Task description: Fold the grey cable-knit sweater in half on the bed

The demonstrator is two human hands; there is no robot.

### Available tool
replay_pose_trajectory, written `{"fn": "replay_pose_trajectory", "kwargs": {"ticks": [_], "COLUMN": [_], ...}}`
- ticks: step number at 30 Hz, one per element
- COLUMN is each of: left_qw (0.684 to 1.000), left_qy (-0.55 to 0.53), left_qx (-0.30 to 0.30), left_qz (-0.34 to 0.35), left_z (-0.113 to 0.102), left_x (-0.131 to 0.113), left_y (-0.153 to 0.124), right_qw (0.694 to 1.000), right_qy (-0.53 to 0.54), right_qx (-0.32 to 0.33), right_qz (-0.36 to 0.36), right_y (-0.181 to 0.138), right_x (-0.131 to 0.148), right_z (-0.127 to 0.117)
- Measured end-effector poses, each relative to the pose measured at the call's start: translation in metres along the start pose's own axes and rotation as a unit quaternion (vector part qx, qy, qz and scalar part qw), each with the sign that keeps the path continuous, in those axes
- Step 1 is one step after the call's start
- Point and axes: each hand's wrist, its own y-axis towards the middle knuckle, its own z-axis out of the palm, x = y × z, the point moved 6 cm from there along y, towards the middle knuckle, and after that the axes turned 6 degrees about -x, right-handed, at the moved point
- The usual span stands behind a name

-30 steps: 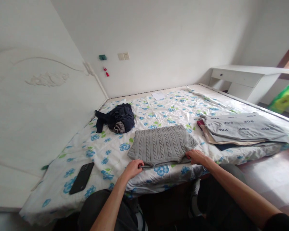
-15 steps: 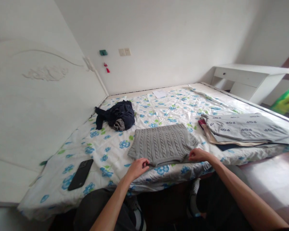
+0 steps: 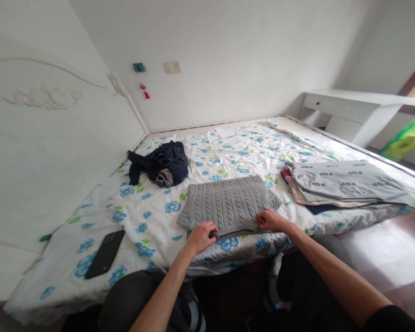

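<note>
The grey cable-knit sweater lies folded at the near edge of the bed, its hem just at the fingertips. The left hand and the right hand each pinch that hem, fingers curled together. The thumbs and the hem's underside are hidden; the person's lap is cut off below

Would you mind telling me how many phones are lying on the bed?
1. The black phone lies on the floral sheet near the bed's front left corner, left of the grey sweater. Others might be hidden under the clothes.
</note>
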Motion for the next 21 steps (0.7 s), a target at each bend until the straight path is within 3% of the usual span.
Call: {"fn": "replay_pose_trajectory", "kwargs": {"ticks": [8,10,13,15,17,19,21], "left_qw": [0.999,0.998,0.981,0.947,0.889,0.803,0.709], "left_qy": [-0.027,-0.058,-0.087,-0.096,-0.113,-0.171,-0.293], "left_qx": [0.033,-0.011,-0.170,-0.289,-0.397,-0.473,-0.483], "left_qz": [0.009,0.011,-0.039,-0.105,-0.197,-0.318,-0.421], "left_z": [0.009,-0.005,-0.039,-0.061,-0.075,-0.077,-0.062], "left_x": [0.008,0.014,0.037,0.058,0.081,0.105,0.122], "left_y": [-0.007,-0.005,-0.007,-0.015,-0.029,-0.046,-0.057], "right_qw": [0.995,0.991,0.978,0.956,0.936,0.923,0.915], "right_qy": [0.074,0.129,0.125,0.059,-0.002,-0.032,-0.035], "right_qx": [0.063,0.042,-0.115,-0.208,-0.245,-0.245,-0.220], "right_qz": [-0.005,0.017,0.118,0.198,0.253,0.297,0.336], "right_y": [0.000,0.004,0.006,-0.001,-0.009,-0.013,-0.014], "right_x": [-0.016,-0.031,-0.071,-0.096,-0.112,-0.121,-0.125], "right_z": [0.001,-0.009,-0.038,-0.051,-0.055,-0.051,-0.044]}}
